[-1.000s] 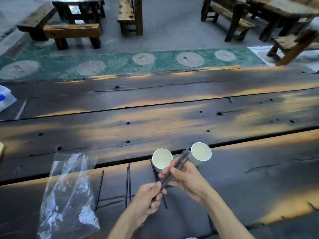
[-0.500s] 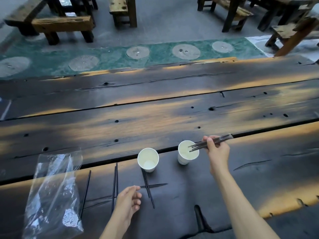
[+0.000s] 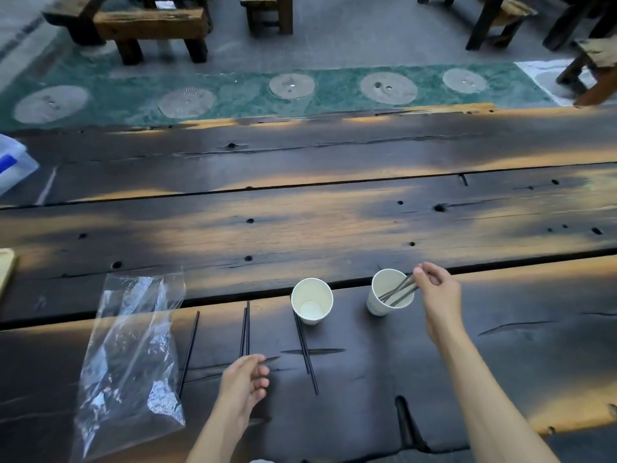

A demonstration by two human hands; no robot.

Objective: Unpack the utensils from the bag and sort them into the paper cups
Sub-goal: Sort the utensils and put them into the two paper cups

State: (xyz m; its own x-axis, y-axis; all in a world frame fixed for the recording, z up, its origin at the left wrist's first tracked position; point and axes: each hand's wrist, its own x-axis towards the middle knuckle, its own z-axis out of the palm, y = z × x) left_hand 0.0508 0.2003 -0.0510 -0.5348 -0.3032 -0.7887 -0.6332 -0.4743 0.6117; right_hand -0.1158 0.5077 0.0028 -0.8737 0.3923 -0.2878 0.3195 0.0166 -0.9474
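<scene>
Two white paper cups stand on the dark wooden table (image 3: pixel 334 222). The left cup (image 3: pixel 312 300) holds nothing. Inside the right cup (image 3: pixel 389 292) lean several dark chopsticks (image 3: pixel 397 290), their upper ends pinched by my right hand (image 3: pixel 435 289). My left hand (image 3: pixel 245 384) hovers over the table with fingers loosely curled and nothing in it, just below a pair of chopsticks (image 3: pixel 244 330). A single chopstick (image 3: pixel 189 352) lies to the left and another pair (image 3: pixel 305 350) lies below the left cup. The clear plastic bag (image 3: pixel 130 355) lies flat at the left.
A clear plastic box (image 3: pixel 13 165) with a blue mark sits at the table's far left edge. A pale wooden object (image 3: pixel 6 267) pokes in at the left. Wooden benches (image 3: pixel 150 28) and tables stand on the floor beyond the table.
My right hand carried the bundle of chopsticks from in front of me to the right cup and lowered their tips into it. My left hand let go and dropped toward the chopsticks on the table.
</scene>
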